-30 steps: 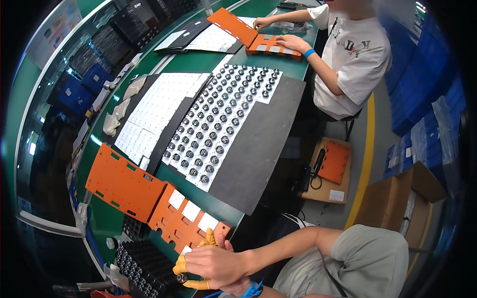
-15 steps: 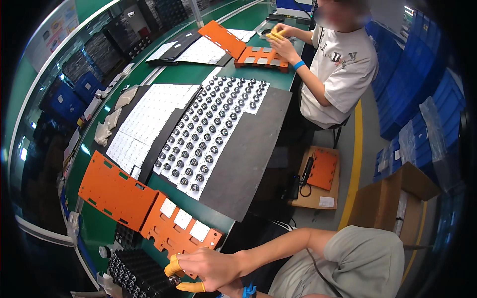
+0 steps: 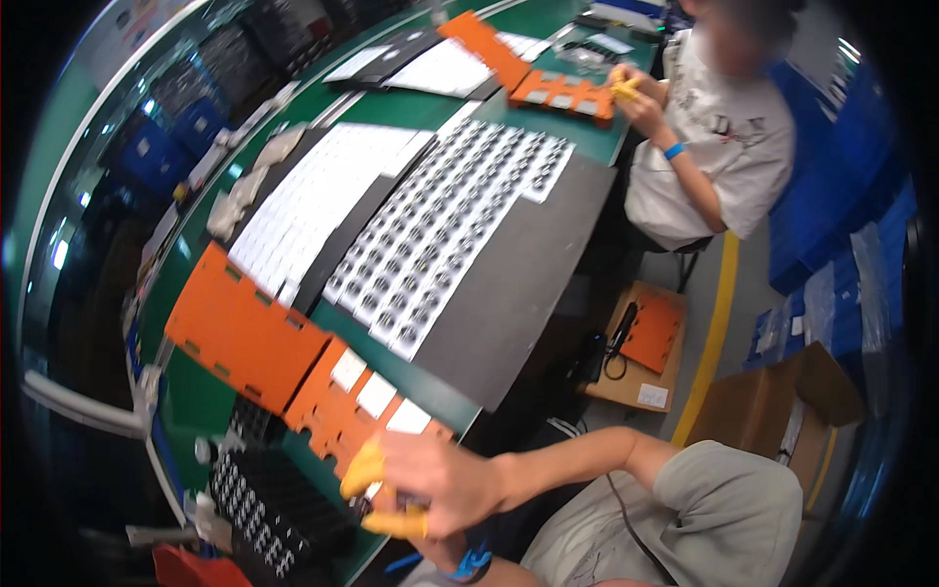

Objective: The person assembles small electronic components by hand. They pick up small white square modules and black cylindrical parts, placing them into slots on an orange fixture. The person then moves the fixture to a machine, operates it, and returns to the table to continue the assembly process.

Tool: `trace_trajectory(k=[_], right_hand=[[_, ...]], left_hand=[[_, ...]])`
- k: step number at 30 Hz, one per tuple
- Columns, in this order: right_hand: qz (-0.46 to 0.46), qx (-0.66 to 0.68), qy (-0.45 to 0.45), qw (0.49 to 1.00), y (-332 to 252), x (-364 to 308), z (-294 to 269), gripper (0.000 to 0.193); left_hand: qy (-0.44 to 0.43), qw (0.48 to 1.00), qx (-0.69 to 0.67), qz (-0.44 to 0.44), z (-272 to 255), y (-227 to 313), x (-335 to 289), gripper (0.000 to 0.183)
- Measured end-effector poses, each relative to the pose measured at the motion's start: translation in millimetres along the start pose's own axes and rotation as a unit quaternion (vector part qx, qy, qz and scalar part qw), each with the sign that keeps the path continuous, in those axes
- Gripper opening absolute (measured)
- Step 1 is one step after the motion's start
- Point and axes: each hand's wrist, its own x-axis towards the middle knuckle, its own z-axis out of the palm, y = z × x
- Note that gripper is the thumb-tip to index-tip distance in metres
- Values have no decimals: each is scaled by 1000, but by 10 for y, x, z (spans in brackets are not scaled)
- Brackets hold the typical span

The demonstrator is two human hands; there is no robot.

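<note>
Gently steady dark part (image 3: pixel 360 506) pinched in right hand (image 3: pixel 435 477); cannot tell grip of mostly hidden left hand (image 3: pixel 443 550)

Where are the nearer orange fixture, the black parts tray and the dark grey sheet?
Nearer orange fixture (image 3: pixel 246 333), head view: its left panel.
Black parts tray (image 3: pixel 311 499), head view: its dark right portion.
Dark grey sheet (image 3: pixel 523 282), head view: its bare middle.

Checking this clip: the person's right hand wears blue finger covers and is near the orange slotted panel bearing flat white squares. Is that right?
Not quite: in the head view, the finger covers on the person's right hand are yellow, not blue. The hand is indeed near the orange slotted panel bearing flat white squares.
</note>
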Motion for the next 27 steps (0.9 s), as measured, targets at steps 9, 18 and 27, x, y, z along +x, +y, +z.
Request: trace_trajectory(k=[9,18,27], right_hand=[[173,24,-94,980,125,-27,-499,25],[179,16,-136,974,124,-72,-632,36],[139,-2,-162,977,146,-35,-655,39]], left_hand=[[-107,994,-37,-4,251,389,160,76],[-120,991,-23,58,380,433,124,74],[-153,983,-60,80,312,393,144,64]])
